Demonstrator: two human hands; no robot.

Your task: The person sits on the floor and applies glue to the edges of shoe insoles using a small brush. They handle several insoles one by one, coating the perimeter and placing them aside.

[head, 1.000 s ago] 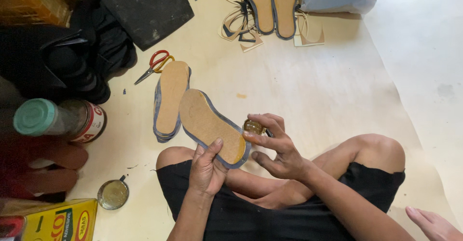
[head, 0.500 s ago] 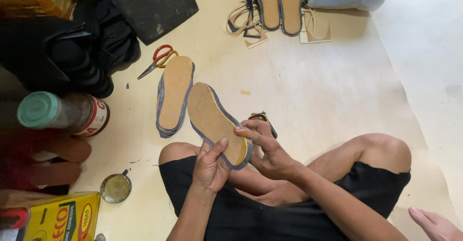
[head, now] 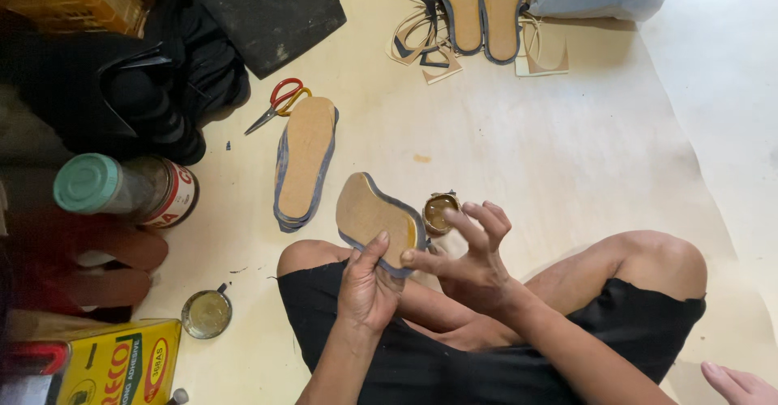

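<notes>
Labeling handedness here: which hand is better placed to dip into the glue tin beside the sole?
Right, probably. The right hand is free, fingers spread just beside the open glue tin. The left hand grips the sole's near end, so it is occupied.

A small tin (head: 440, 213) sits just right of the held sole (head: 374, 218).

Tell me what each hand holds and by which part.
The left hand grips the tan sole at its near end, thumb on top. The right hand holds nothing; its forefinger touches the sole's near edge.
</notes>
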